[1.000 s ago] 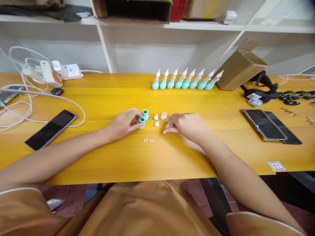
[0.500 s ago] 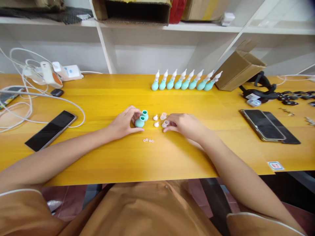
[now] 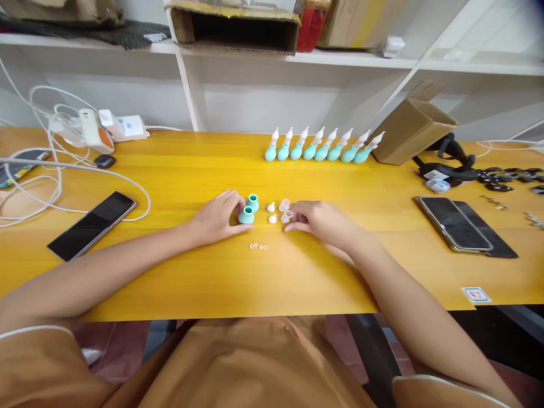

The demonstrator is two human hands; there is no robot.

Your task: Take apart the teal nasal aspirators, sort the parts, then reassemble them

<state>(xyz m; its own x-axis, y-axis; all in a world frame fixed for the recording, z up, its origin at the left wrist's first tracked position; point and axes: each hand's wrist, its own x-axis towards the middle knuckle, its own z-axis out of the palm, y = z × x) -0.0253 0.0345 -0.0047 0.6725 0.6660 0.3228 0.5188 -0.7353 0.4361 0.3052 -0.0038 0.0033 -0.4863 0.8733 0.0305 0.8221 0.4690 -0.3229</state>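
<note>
Two teal rubber bulbs (image 3: pixel 246 216) stand mouth up, one behind the other. My left hand (image 3: pixel 219 217) is curved round their left side, thumb stretched along the table in front and fingers at the back; it looks to be touching them without a closed grip. Two small white pointed tips (image 3: pixel 272 218) sit between my hands. Beside them are two translucent cup-shaped connectors (image 3: pixel 284 205). My right hand (image 3: pixel 317 220) rests against the right side of the connectors, fingers curled and thumb apart. Several tiny pale rings (image 3: pixel 259 246) lie in a row nearer the table edge.
Assembled teal bulbs with white nozzles (image 3: pixel 315 148) stand in a row at the back. A cardboard box (image 3: pixel 410 129) leans beside them. Phones (image 3: pixel 457 224) and a black strapped device (image 3: pixel 453 167) lie right; another phone (image 3: pixel 91 225) and white cables (image 3: pixel 59 164) lie left.
The whole view has shifted slightly, with the scene lower in it. The front teal bulb now looks more upright than before. Both hands stay in nearly the same places.
</note>
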